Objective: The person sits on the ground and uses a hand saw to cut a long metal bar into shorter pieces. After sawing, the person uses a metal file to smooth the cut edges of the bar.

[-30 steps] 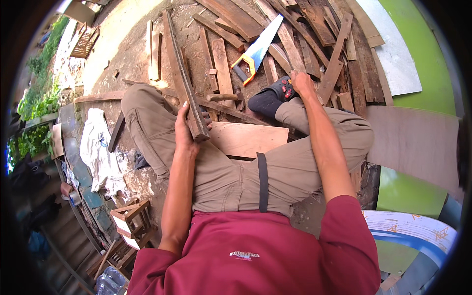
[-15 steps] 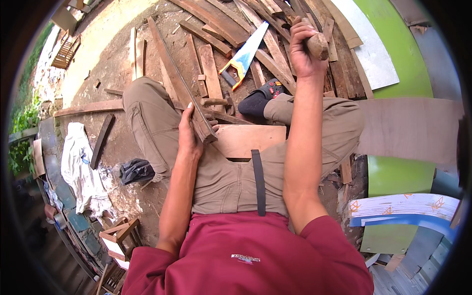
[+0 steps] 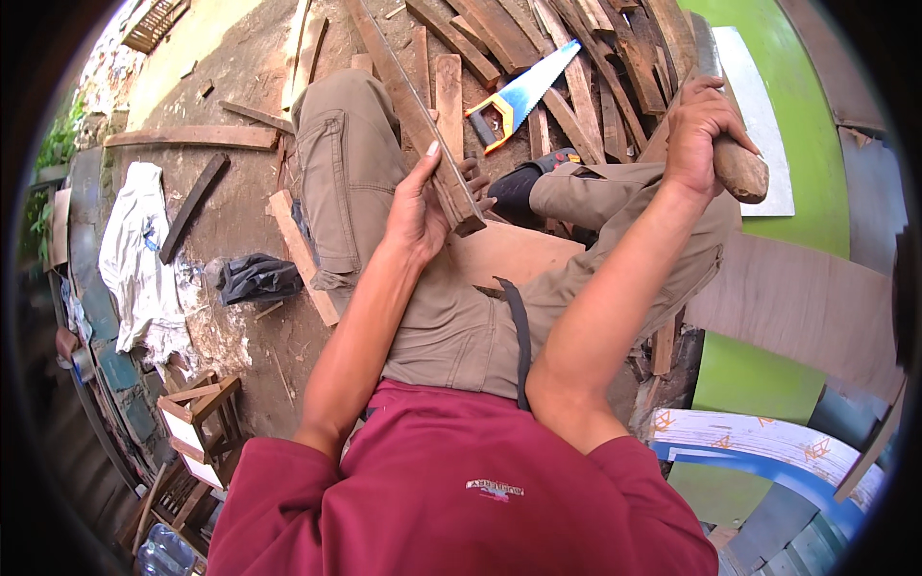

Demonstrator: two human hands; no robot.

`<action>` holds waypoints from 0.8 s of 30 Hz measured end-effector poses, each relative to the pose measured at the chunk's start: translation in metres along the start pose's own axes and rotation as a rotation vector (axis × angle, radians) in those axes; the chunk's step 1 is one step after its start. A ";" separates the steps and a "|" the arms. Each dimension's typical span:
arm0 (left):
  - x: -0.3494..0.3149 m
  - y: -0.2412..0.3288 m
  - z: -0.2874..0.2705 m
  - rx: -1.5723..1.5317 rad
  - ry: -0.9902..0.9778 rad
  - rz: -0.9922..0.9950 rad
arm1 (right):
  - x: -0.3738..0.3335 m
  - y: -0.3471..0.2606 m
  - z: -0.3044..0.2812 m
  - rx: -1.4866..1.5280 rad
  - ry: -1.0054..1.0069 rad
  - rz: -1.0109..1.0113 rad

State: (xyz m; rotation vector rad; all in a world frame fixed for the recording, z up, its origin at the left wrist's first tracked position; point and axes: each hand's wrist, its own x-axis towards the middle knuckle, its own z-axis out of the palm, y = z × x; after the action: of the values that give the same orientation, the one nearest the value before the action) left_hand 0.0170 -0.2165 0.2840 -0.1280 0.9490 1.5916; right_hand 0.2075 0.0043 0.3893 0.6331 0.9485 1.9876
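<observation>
My left hand is closed round the near end of a long brown wooden strip. The strip slants up and away to the left over my lap, its thumb-side edge showing. Raised at the right, my right hand grips a machete by its thick wooden handle. Its metal blade points away from me, and part of it is hidden by the fingers. Blade and wooden strip are well apart. Between my legs lies a pale wooden board.
A handsaw with a yellow and black handle rests on loose planks ahead. Green sheets and a plywood panel lie at my right. To the left are a white cloth, a dark bag and a small wooden frame.
My right hand has swung right and lower with the machete, and its blade now shows. The left hand and wooden strip have shifted right in view, as the view itself has turned.
</observation>
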 end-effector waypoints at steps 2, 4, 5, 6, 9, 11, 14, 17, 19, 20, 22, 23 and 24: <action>0.004 -0.001 -0.002 0.006 0.004 -0.024 | -0.005 0.004 0.003 0.065 -0.020 0.018; 0.010 -0.002 -0.003 0.056 -0.011 -0.027 | -0.012 0.017 0.002 0.033 -0.066 0.005; 0.011 -0.003 -0.003 0.081 -0.017 -0.029 | -0.011 0.017 0.003 0.095 -0.098 0.027; 0.011 -0.002 0.000 0.110 0.004 -0.018 | -0.009 0.020 0.004 0.156 -0.131 0.053; 0.013 0.003 -0.001 0.179 0.025 0.054 | -0.011 0.025 -0.002 -0.050 -0.187 0.011; 0.009 0.018 0.007 0.190 0.064 0.129 | -0.009 0.021 -0.002 -0.494 -0.095 -0.086; -0.006 0.063 0.037 0.176 0.032 0.187 | -0.018 0.036 -0.024 -1.275 0.004 -0.285; -0.018 0.102 0.062 0.145 0.059 0.237 | -0.025 0.069 -0.057 -1.853 0.001 -0.535; -0.024 0.125 0.074 0.099 0.054 0.258 | -0.029 0.092 -0.082 -2.067 -0.093 -0.558; -0.026 0.134 0.080 0.103 0.048 0.286 | -0.034 0.106 -0.088 -2.131 -0.119 -0.503; -0.030 0.150 0.084 0.069 0.033 0.311 | -0.051 0.125 -0.098 -2.265 -0.113 -0.356; -0.030 0.158 0.085 0.052 0.027 0.321 | -0.057 0.132 -0.101 -2.335 -0.083 -0.262; -0.025 0.164 0.083 0.007 -0.003 0.340 | -0.059 0.131 -0.109 -2.473 -0.191 -0.290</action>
State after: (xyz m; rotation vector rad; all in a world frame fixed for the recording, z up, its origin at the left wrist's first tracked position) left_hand -0.0836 -0.1756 0.4342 0.0434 1.0123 1.8983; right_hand 0.1011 -0.1371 0.4255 -0.7119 -1.5243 1.3181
